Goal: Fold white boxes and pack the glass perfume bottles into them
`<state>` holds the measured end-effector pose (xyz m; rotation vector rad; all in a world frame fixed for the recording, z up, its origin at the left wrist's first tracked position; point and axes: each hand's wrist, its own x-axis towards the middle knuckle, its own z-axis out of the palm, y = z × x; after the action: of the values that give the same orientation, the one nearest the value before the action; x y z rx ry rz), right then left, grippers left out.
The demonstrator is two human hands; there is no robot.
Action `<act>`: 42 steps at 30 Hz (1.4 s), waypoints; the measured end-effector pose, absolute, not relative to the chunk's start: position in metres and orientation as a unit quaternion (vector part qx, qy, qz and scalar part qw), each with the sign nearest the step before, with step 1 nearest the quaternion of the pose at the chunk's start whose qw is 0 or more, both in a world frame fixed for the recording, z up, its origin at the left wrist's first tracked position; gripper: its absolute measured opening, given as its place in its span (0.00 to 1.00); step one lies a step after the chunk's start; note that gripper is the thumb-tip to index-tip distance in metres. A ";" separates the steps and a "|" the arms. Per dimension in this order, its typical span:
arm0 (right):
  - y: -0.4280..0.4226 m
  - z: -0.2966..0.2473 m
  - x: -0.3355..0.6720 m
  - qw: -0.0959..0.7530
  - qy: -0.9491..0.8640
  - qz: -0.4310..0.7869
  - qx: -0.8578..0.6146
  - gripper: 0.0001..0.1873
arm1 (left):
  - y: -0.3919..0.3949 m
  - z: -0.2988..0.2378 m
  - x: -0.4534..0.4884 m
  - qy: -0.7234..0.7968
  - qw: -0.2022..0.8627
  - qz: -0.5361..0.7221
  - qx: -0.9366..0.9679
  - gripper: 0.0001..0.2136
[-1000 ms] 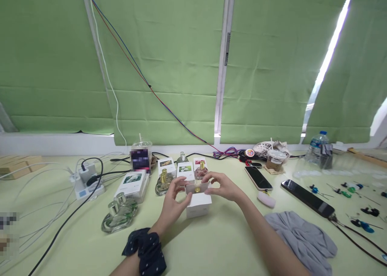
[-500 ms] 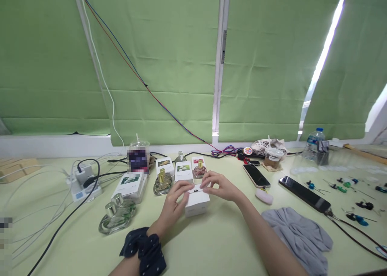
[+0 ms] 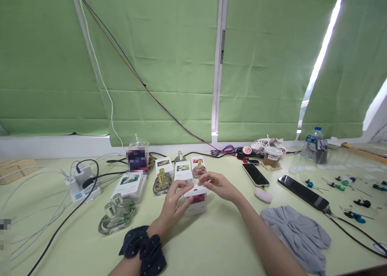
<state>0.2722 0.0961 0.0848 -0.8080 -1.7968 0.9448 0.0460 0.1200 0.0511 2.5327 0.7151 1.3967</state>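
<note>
A small white perfume box [image 3: 196, 201] with a red picture on its front stands on the pale green table [image 3: 211, 243] in front of me. My left hand [image 3: 173, 201] grips its left side, fingers curled round it. My right hand [image 3: 219, 186] pinches the box's top flap at the right, and the lid looks closed. A dark scrunchie [image 3: 143, 251] sits on my left wrist. Behind the box stand more white boxes [image 3: 183, 170] and round glass perfume bottles with gold caps [image 3: 161, 183].
A larger glass bottle [image 3: 116, 217] and a flat white box [image 3: 128, 185] lie at left, near a power strip [image 3: 83, 183] with cables. At right are two phones [image 3: 304, 192], a grey cloth [image 3: 298, 235], small coloured tools [image 3: 347, 199] and a water bottle [image 3: 313, 145].
The box's top was open with a gold cap showing inside; the flap has since come down and the top is closed. The box has turned so its red front faces me.
</note>
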 end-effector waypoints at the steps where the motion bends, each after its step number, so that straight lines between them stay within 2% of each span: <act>1: 0.096 0.085 0.272 0.458 -0.734 0.383 -0.325 0.24 | 0.119 0.052 0.047 0.244 0.082 0.471 0.844 0.14; 4: 0.098 0.083 0.271 0.469 -0.733 0.374 -0.320 0.27 | 0.118 0.053 0.050 0.265 0.096 0.477 0.832 0.12; 6: 0.099 0.080 0.267 0.496 -0.716 0.364 -0.330 0.23 | 0.119 0.051 0.051 0.294 0.102 0.484 0.818 0.11; 10: 0.102 0.074 0.257 0.548 -0.664 0.362 -0.356 0.17 | 0.121 0.046 0.051 0.341 0.103 0.496 0.792 0.16; 14: 0.104 0.073 0.252 0.564 -0.638 0.373 -0.369 0.14 | 0.119 0.047 0.051 0.323 0.097 0.475 0.813 0.12; 22: 0.104 0.072 0.253 0.549 -0.594 0.434 -0.398 0.15 | 0.118 0.049 0.054 0.313 0.094 0.489 0.809 0.10; 36: 0.106 0.068 0.252 0.559 -0.612 0.381 -0.410 0.14 | 0.118 0.051 0.054 0.316 0.107 0.489 0.806 0.08; 42: 0.104 0.071 0.244 0.561 -0.517 0.477 -0.437 0.12 | 0.121 0.047 0.052 0.318 0.088 0.481 0.813 0.08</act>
<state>0.2441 0.1042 0.0711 -1.0288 -1.2183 1.1232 0.0522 0.1213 0.0467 2.4190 0.9451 1.4308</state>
